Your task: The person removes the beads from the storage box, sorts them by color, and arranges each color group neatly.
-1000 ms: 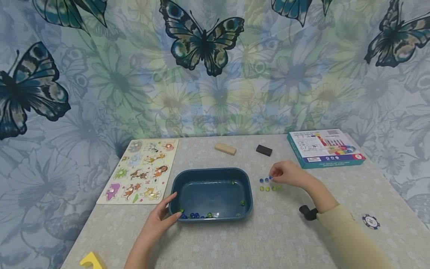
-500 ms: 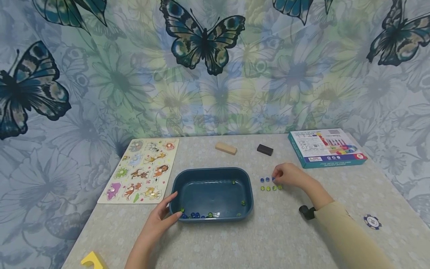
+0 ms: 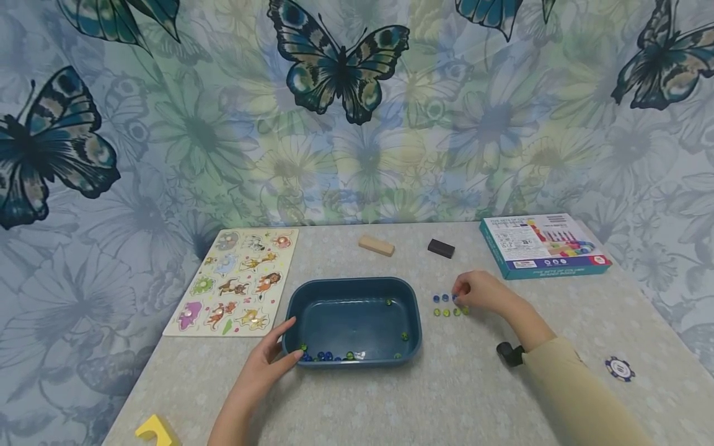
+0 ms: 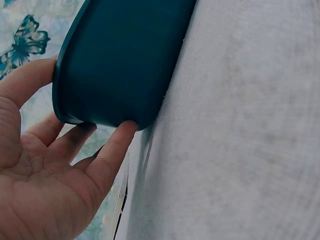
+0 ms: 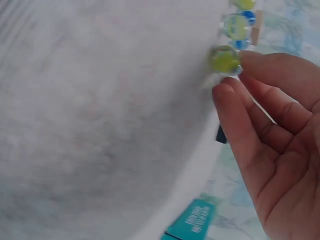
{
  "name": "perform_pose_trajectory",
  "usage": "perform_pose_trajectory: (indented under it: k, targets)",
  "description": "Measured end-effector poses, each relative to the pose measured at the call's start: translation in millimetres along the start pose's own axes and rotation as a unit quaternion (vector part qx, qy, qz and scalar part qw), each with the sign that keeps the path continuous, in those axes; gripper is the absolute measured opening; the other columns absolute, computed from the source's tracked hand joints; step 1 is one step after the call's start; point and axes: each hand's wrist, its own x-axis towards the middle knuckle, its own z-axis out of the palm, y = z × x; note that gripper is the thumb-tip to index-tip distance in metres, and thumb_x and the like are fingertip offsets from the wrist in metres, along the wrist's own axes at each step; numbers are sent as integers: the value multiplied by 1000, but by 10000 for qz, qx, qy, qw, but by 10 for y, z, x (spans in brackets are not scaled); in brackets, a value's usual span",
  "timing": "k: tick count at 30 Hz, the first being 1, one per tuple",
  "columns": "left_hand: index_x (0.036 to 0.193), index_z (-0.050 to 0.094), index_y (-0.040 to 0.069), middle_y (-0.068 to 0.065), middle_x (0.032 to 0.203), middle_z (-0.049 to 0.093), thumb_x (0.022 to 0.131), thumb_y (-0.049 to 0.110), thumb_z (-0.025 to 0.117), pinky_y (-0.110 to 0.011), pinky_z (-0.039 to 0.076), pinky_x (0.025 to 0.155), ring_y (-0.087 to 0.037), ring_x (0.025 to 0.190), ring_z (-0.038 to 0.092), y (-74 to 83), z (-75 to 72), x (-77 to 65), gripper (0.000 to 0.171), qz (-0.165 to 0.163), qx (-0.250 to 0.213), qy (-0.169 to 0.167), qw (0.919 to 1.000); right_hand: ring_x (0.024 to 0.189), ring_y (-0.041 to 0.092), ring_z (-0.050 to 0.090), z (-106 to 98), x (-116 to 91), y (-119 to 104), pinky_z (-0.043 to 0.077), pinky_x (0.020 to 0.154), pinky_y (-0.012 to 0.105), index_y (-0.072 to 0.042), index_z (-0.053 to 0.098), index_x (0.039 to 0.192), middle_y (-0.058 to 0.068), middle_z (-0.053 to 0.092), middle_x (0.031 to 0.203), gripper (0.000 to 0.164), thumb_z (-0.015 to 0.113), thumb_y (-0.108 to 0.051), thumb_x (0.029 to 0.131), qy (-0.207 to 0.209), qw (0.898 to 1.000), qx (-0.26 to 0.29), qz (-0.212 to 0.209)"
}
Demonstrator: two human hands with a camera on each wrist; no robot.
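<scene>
My left hand (image 3: 264, 365) holds the left end of a dark teal plastic tub (image 3: 351, 282), its thumb and fingers around the corner; the left wrist view shows the fingertips on the tub wall (image 4: 115, 60). Inside the tub, blue marbles (image 3: 328, 357) and green marbles (image 3: 405, 336) lie mostly along the near edge. Right of the tub, my right hand (image 3: 482, 291) pinches a blue marble (image 3: 455, 298) at the end of a short row with two other blue marbles (image 3: 440, 298). A row of several green marbles (image 3: 446, 313) runs just in front; one green marble (image 5: 225, 60) partly covers the pinch in the right wrist view.
An animal puzzle board (image 3: 231, 285) lies left of the tub. Behind stand a wooden block (image 3: 376, 245), a black block (image 3: 441, 248) and a teal-edged game box (image 3: 546, 246). A poker chip (image 3: 620, 368) lies at right, a yellow piece (image 3: 158, 430) at front left.
My right hand has shifted slightly right with the blue marble, bringing it to the end of the blue row. The left hand keeps its hold on the tub.
</scene>
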Motion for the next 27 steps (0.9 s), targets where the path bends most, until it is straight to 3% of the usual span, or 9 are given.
perform_pose_trajectory:
  k: [6,12,19,27]
  targets:
    - [141,40,25,-8,153,20,84,18,69,-55,23,108,-41,137,19,3,-1,-7,64,-113,-82,4,9999,70,15,50,-56,-106,-233,45,63,28,-5,66,100,0,57,77,17,65,-12,86,483,9978,-133,-445]
    - [140,40,24,-8,153,21,84,18,69,-55,23,108,-42,137,19,0,6,-13,64,-104,-87,14,9999,71,11,54,41,-160,-605,48,63,27,-8,67,101,-6,59,77,16,65,-15,87,571,9898,153,-1294]
    - [141,40,24,-9,152,22,84,19,69,-55,23,108,-42,137,20,5,16,-17,64,-68,-45,27,10000,72,7,57,294,-137,-969,52,63,23,-10,67,102,-9,61,80,15,65,-13,88,75,9785,591,-1974]
    - [141,40,24,-8,152,23,84,19,70,-54,21,109,-41,137,19,16,23,-10,64,-66,-22,47,10000,70,2,56,653,-17,-1302,50,62,20,-7,67,104,-11,61,79,19,67,-13,86,-709,9644,450,-2507]
